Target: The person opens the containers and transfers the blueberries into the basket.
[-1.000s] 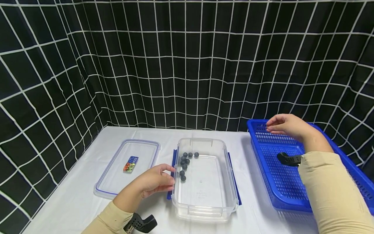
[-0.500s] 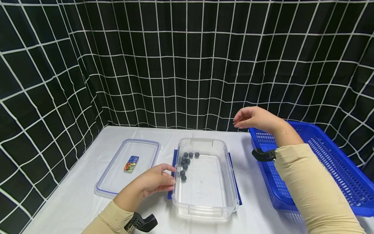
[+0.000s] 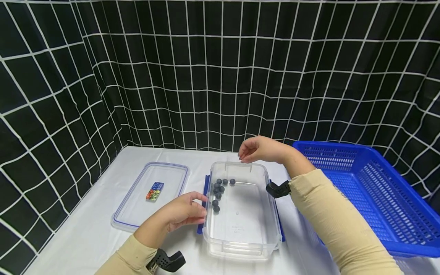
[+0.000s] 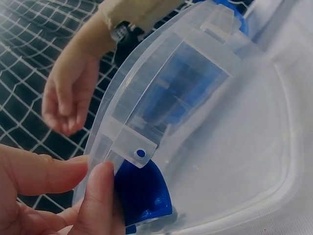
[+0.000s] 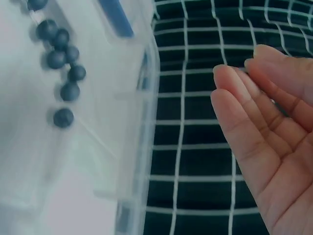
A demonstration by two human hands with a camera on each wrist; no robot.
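At lower centre, the left hand (image 3: 185,211) pinches a clear box (image 3: 240,246) by its left rim; dark balls (image 3: 221,189) inside lie below the right hand (image 3: 262,149). Its fingers curl loosely, any grasp unclear; blue basket (image 3: 374,191) at right.

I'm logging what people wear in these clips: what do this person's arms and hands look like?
Plain beige sleeves cover both arms down near the wrists. Each wrist carries a black, angular device. The left hand and right hand wear no gloves.
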